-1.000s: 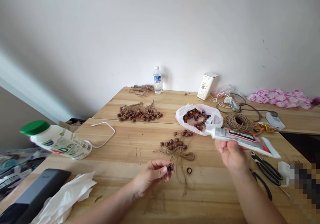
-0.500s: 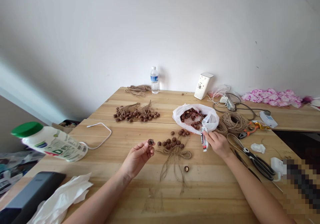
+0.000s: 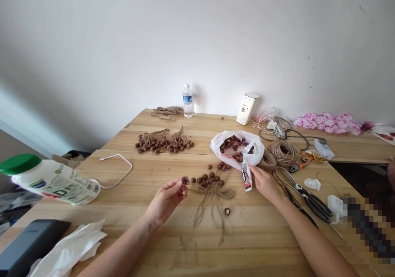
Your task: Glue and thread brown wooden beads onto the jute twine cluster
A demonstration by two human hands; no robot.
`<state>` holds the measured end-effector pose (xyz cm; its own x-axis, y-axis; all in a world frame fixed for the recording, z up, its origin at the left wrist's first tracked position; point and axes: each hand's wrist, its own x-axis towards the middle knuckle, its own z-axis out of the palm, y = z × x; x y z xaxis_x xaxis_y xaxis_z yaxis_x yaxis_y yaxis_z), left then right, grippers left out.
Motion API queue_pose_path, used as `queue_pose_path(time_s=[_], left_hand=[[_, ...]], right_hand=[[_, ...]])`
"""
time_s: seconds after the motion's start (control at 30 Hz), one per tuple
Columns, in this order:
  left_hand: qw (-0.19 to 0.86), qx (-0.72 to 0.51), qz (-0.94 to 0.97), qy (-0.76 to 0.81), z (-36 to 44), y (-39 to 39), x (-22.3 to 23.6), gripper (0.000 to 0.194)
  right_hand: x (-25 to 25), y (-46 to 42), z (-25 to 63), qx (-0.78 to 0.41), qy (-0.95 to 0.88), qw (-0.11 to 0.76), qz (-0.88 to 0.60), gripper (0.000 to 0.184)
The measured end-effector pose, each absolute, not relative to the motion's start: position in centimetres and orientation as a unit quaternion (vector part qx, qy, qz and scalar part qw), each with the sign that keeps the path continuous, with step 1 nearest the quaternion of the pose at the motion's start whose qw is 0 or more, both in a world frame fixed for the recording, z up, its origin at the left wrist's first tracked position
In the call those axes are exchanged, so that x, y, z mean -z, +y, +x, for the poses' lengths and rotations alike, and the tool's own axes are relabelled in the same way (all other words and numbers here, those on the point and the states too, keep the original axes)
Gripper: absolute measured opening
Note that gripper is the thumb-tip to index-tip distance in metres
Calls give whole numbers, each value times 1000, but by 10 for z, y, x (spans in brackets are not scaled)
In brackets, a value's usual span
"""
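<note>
Your L hand [image 3: 166, 196] has thumb + fingers pinched on a nut [image 3: 184, 180], what looks like its open side showing, mid-worktop [image 3: 148, 246], just left of the corded nuts [image 3: 210, 180]. Keep that pinch light & on the outer wall, so the opening stays clear. Your R hand [image 3: 263, 182] touches the tube [image 3: 246, 177] along its right side; can't tell if the fingers grip it or just rest there. Tube's upper end overlaps the near rim of the bag [image 3: 215, 144], so steady it: it'd prob slide or tip on soft plastic. Keep R wrist clear of the scissors [image 3: 313, 203] twd the right edge, & don't brush the loose ring [image 3: 227, 211] btwn your arms.
</note>
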<state>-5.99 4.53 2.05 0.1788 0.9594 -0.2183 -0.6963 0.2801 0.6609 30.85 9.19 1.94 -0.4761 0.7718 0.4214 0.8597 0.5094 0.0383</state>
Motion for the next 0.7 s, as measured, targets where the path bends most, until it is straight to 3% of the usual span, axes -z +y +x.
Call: queue_pose_path(time_s=[0.23,0.4,0.47,0.6,0.7], left_hand=[[734,-568,219,302,-60,44,-22,15],[733,-569,220,301,-59,45,-23,15],[734,-567,223,300,-59,45,-25,15],[736,-566,222,298,-60,44,-29,14],[740,-563,216,297,-59,43,-29,11]], right_hand=[[-56,57,261,182,-801,352,-450,34],[-68,37,181,26,-935,239,-261,23],[-70,46,160,8,-932,233,-278,21],[-74,68,152,-32,-865,301,-400,14],[-70,67,156,-108,-903,247,-335,11]])
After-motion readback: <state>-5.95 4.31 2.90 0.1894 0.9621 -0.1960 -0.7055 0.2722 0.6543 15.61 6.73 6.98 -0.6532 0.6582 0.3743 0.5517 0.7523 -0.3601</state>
